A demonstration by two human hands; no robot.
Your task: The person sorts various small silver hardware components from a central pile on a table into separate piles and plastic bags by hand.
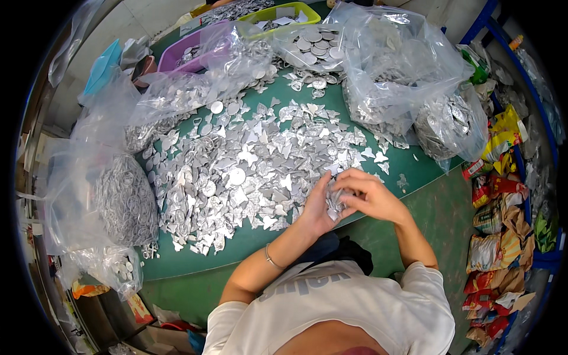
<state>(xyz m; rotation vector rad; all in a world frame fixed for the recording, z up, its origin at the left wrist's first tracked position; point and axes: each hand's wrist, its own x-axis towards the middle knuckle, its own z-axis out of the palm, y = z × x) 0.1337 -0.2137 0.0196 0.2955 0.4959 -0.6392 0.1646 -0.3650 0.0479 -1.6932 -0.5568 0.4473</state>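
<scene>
My left hand [318, 208] is cupped at the table's front edge, with a handful of small silver metal pieces [335, 203] in its palm. Over that palm curls my right hand [373, 198], its thumb and fingertips bent in at the pieces; whatever lies between them is too small to make out. Just beyond and left of both hands spreads a wide pile of flat silver metal pieces [254, 160], of mixed shapes, some round like medals.
Clear plastic bags of silver parts stand along the green table [195, 264]: a bag of ring-like pieces [125, 201] at left, a large bag [396, 65] at back right. A purple bin [171, 54] and a yellow-green bin [307, 13] sit behind. Colourful packages [494, 248] line a blue rack.
</scene>
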